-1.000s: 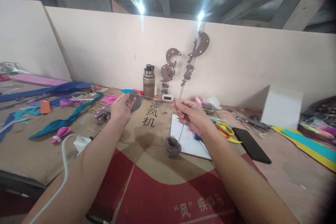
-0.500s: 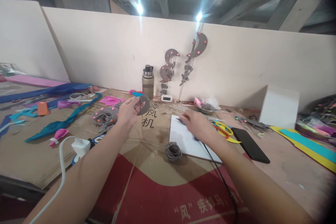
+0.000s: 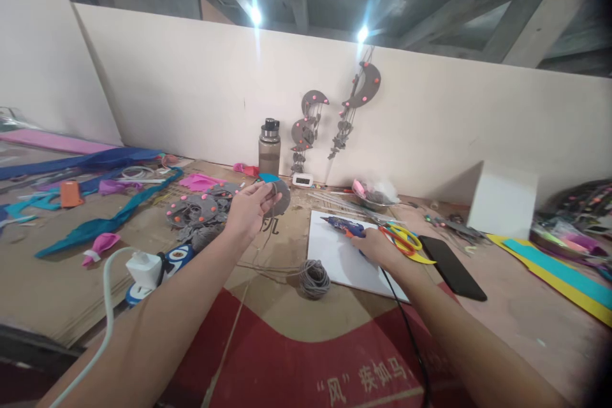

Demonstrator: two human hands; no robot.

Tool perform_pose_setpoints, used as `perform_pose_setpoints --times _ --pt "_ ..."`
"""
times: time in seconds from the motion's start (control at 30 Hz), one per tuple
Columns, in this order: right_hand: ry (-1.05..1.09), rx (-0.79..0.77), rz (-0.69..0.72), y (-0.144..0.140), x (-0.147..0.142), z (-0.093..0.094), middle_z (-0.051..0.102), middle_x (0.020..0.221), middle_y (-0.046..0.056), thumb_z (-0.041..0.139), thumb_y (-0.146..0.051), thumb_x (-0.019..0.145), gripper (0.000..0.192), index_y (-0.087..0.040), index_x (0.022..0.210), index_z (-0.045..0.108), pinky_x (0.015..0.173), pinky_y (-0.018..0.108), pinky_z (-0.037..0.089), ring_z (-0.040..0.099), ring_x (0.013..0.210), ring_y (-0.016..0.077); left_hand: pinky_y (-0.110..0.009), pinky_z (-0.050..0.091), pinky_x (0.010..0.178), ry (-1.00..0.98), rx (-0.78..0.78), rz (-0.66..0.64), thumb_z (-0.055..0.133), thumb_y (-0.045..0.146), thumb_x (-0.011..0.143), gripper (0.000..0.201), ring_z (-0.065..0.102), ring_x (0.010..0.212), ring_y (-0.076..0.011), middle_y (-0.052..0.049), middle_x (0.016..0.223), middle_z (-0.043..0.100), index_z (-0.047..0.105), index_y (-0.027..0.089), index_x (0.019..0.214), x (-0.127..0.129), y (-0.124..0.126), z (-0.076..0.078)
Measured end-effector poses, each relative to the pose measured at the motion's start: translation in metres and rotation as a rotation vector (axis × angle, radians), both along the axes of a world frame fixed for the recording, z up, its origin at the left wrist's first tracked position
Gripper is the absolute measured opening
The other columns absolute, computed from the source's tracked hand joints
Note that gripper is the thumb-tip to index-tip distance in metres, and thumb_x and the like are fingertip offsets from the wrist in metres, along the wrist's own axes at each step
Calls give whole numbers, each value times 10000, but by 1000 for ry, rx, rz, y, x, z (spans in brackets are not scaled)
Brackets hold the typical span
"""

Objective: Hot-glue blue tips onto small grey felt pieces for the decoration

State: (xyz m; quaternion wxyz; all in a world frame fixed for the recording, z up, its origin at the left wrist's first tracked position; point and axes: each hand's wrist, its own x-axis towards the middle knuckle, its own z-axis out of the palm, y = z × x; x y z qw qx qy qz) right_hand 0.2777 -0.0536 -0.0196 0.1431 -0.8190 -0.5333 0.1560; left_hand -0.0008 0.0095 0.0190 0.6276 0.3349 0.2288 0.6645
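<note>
Wall hangings [image 3: 368,90]: beyond the fingers of both hands; two strings of grey pieces with pink and orange dots, by the look of them complete.
Dotted pile [image 3: 196,210]: just left of the left fingers; grey pieces, many with dots on, so that much seems done.
Left hand [image 3: 248,210]: raised over the cardboard, arm reaching forward and inward, thumb and fingers pinching the disc's near-left edge.
Right hand [image 3: 380,247]: low over the white board [image 3: 339,264], arm angled inward, fingers curled round the glue gun's handle.
Glue gun [image 3: 345,227]: in the right fingers, nozzle pointing left; whether it rests on the board, I cannot tell.
Yarn ball [image 3: 314,279]: between the two hands, nearer than the fingers; its strand seems uncut.
Disc [image 3: 283,197]: at the left fingertips; no dots show, so it looks unfinished.
</note>
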Motion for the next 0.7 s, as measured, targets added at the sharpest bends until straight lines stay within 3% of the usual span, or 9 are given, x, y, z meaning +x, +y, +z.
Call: perform_pose_setpoints --times 0.07,0.13,0.23,0.3,0.47,0.7 --pt "239 76 -65 1 -2 3 631 669 58 565 -319 756 167 -158 768 608 505 268 432 591 593 176 -312 567 810 -3 -4 2 769 145 664 131 651 725 -109 -28 735 680 645 109 687 0 0 -1" --pt "528 276 -79 1 -13 9 600 720 29 567 -254 725 102 -180 793 579 533 259 500 572 632 146 -306 567 800 -11 -7 17 770 143 662 134 648 724 -108 -26 735 677 641 110 682 0 1 -2" --pt "868 582 -6 -2 -44 25 574 875 9 575 -191 682 214 -200 890 525 618 266 578 584 733 122 -307 567 797 -26 1 42 777 149 651 141 642 721 -105 -22 731 671 646 111 687 0 2 -5" --pt "969 641 62 -4 -68 38 566 875 -2 574 -194 686 265 -206 935 482 575 271 578 598 698 119 -310 567 800 -26 8 59 788 162 639 154 642 725 -106 -23 735 671 655 109 697 0 3 -7" --pt "962 706 410 -11 -107 50 598 1040 22 508 -176 731 324 -225 1047 455 454 245 513 586 663 115 -297 557 803 -19 7 124 822 205 583 210 637 711 -103 -17 716 666 659 114 679 0 4 -8" --pt "658 726 476 -12 -114 32 594 889 11 460 -164 791 230 -214 1010 511 513 256 446 478 558 94 -324 548 835 9 21 159 843 260 532 264 623 689 -103 -6 711 656 651 124 653 4 -2 -5"
